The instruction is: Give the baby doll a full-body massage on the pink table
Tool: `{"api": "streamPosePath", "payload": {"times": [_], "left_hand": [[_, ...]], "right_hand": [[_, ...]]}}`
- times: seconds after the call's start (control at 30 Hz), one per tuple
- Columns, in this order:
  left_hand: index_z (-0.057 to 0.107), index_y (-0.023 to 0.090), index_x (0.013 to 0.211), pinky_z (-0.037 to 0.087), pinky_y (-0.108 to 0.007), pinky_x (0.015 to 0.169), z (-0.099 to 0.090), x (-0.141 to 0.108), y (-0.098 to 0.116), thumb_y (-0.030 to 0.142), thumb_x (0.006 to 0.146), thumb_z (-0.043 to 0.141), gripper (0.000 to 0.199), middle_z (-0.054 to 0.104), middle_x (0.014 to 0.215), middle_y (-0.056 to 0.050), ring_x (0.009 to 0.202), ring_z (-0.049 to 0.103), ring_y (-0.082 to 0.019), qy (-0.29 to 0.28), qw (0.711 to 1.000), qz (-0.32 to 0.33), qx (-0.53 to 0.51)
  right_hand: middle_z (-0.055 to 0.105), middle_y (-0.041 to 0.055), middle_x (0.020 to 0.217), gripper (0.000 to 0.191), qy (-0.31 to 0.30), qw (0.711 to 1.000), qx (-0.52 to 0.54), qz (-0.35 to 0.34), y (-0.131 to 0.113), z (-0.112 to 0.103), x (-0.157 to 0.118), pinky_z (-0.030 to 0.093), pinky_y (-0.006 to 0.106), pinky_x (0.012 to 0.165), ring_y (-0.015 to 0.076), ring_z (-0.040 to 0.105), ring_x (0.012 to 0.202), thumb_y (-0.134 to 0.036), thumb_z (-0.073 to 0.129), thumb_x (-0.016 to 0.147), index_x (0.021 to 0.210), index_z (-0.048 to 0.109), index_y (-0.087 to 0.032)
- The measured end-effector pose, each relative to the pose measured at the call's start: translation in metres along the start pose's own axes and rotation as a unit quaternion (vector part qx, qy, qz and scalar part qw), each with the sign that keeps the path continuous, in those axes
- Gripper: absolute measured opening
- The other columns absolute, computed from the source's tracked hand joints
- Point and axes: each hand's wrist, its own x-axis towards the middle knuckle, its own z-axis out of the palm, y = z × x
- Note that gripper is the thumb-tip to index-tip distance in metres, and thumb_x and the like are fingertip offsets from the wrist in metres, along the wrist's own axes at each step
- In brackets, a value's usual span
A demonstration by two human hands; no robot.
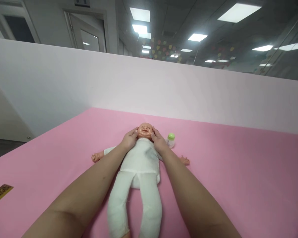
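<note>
A baby doll (141, 157) with a white cloth body lies on its back, its head at the far end and its legs towards me. My left hand (130, 138) cups the left side of the doll's head, fingers curved against the cheek. On the opposite cheek, my right hand (159, 140) presses in the same way, so the head is held between both palms. The doll's arms stretch out sideways, partly hidden under my forearms. Just right of my right hand stands a small clear jar (171, 140) with a green lid, partly covered by my wrist.
The doll rests on a pink padded surface (238, 181). A white wall panel (164, 89) rises along its back edge. A yellow and black sticker (0, 194) lies at the left front. Beyond the panel are a door (88, 33) and ceiling lights.
</note>
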Motion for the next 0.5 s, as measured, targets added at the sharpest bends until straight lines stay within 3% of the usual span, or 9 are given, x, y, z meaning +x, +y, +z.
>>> {"api": "streamPosePath", "payload": {"times": [0.13,0.23,0.37,0.5], "left_hand": [[0.07,0.015,0.138,0.046,-0.052,0.116,0.003,-0.003,0.006,0.065,0.09,0.072,0.069,0.069,0.142,-0.018,0.136,0.061,-0.036,0.034,0.999,0.008,0.024],[0.074,0.017,0.13,0.046,-0.052,0.116,0.01,-0.009,0.022,0.065,0.092,0.069,0.061,0.071,0.139,-0.015,0.136,0.061,-0.036,0.072,0.996,0.033,0.04],[0.075,0.019,0.131,0.039,-0.05,0.121,0.029,-0.025,0.059,0.059,0.102,0.057,0.053,0.07,0.142,-0.013,0.139,0.059,-0.032,0.11,0.971,0.156,0.146],[0.079,0.022,0.119,0.046,-0.045,0.115,0.059,-0.053,0.101,0.055,0.102,0.058,0.044,0.075,0.129,-0.012,0.128,0.066,-0.03,0.065,0.97,0.196,0.13]], "right_hand": [[0.046,0.0066,0.167,0.062,0.014,0.999,-0.042,-0.011,-0.01,0.002,-0.005,0.032,0.04,0.129,0.0223,0.044,0.154,-0.046,0.053,0.103,0.161,0.048,-0.022],[0.047,0.0064,0.166,0.057,0.041,0.992,-0.12,-0.023,-0.016,0.001,-0.005,0.028,0.042,0.131,0.0226,0.041,0.156,-0.047,0.053,0.103,0.155,0.056,-0.023],[0.054,0.0062,0.161,0.052,0.084,0.98,-0.169,-0.056,-0.036,-0.006,-0.007,0.033,0.043,0.129,0.0234,0.045,0.153,-0.046,0.056,0.102,0.148,0.063,-0.024],[0.061,0.0031,0.154,0.046,0.109,0.971,-0.193,-0.09,-0.06,-0.03,-0.017,0.038,0.044,0.127,0.023,0.05,0.149,-0.035,0.054,0.101,0.144,0.066,-0.025]]}}
